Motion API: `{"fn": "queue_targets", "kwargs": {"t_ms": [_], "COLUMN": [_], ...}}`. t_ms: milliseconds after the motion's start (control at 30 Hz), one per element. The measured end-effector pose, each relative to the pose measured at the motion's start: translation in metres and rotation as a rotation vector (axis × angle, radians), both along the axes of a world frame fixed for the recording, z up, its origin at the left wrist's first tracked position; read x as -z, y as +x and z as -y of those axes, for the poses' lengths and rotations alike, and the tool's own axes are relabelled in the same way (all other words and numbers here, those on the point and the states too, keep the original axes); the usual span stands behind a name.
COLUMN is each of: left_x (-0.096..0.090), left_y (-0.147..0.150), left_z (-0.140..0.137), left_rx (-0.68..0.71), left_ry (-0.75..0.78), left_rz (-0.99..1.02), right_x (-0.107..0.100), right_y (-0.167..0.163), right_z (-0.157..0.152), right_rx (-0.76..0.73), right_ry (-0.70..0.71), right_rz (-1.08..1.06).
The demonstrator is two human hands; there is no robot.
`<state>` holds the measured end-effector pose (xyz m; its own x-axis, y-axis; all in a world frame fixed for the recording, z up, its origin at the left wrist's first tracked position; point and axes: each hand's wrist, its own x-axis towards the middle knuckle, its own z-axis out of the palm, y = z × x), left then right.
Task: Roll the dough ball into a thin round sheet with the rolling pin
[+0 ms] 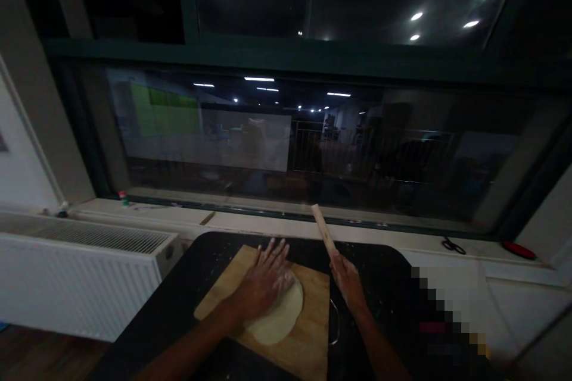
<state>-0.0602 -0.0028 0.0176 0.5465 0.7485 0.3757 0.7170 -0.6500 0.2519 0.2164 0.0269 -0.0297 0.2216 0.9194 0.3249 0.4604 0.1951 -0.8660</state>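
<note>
A flattened round of pale dough (279, 318) lies on a wooden board (313, 333). My left hand (267, 277), dusted with flour, rests over the dough's upper left part with its fingers stretched out, hiding some of its edge. To the right of the board, my right hand (346, 277) is closed round the lower end of a wooden rolling pin (323, 229). The pin is lifted away from the dough and points up toward the window. Beneath the board is a black table (179, 303) with white specks of flour or dough.
A white radiator (80, 280) stands left of the table. Behind runs a windowsill (268, 223) below a dark, reflecting window (286, 149). On the sill lie black scissors (453, 245), a red and black oval object (518, 250) and a small red-and-green container (124, 198).
</note>
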Motion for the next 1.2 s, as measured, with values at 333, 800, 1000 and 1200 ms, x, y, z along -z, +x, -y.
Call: {"fn": "queue_targets", "kwargs": {"t_ms": [333,800,1000,1200], "left_x": [-0.009,0.023,0.026,0.047], "left_y": [-0.056,-0.003,0.001,-0.003], "left_z": [0.0,-0.003,0.013,0.044], "left_rx": [-0.189,-0.271,-0.298,-0.242], "left_ry": [-0.05,-0.018,0.161,0.318], "left_rz": [0.372,-0.232,-0.258,-0.181], "right_x": [-0.044,-0.042,-0.02,0.001], "right_y": [-0.005,-0.041,-0.039,-0.043], "right_z": [0.054,0.023,0.033,0.086], "right_rx": [-0.223,-0.421,-0.32,-0.173], "right_ry": [-0.076,0.067,0.102,0.19], "right_rz": [0.751,1.02,1.003,0.937]}}
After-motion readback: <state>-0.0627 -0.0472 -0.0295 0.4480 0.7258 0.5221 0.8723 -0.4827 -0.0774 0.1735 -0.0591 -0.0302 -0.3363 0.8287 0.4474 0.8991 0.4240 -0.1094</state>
